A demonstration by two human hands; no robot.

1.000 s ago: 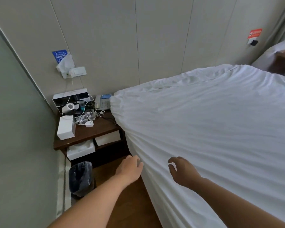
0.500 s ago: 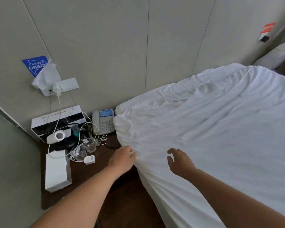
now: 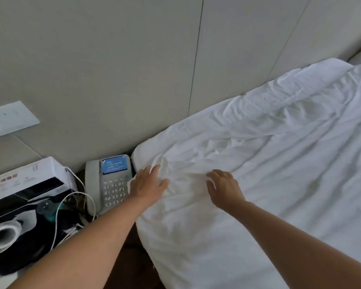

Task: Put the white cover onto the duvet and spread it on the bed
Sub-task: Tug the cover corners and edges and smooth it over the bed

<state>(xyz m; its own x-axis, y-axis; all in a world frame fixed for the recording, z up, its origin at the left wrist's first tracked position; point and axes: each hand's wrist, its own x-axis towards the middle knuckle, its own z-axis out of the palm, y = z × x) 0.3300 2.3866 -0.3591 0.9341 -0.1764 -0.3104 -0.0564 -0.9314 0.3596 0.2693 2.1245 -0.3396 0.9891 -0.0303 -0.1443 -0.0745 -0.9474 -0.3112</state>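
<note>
A white and black open-fronted cardboard box (image 3: 27,184) is sitting at the left on the dark bedside surface, with dark items inside that are too shadowed to identify. A white roll of paper (image 3: 2,236) is lying just in front of it, and thin white cables (image 3: 71,205) are looping between the box and a grey push-button desk telephone with a blue screen (image 3: 111,182). The telephone is standing just beside the corner of the bed, close against the beige panelled wall (image 3: 133,69), where a pale rectangular switch plate (image 3: 8,119) is showing at the far left.

The wrinkled white duvet in its white cover (image 3: 269,153) is lying spread over the bed, its top corner bunching near the wall and hanging over the bed's side next to the telephone.

The left hand (image 3: 148,184) is resting on that corner, fingers fairly straight and spread, pressing the fabric with the thumb lying flat; it is gripping nothing. The right hand (image 3: 223,188) is sitting palm-down on the cover well inside the edge, its fingers lightly bent and touching the cloth, with no fold visibly pinched.
</note>
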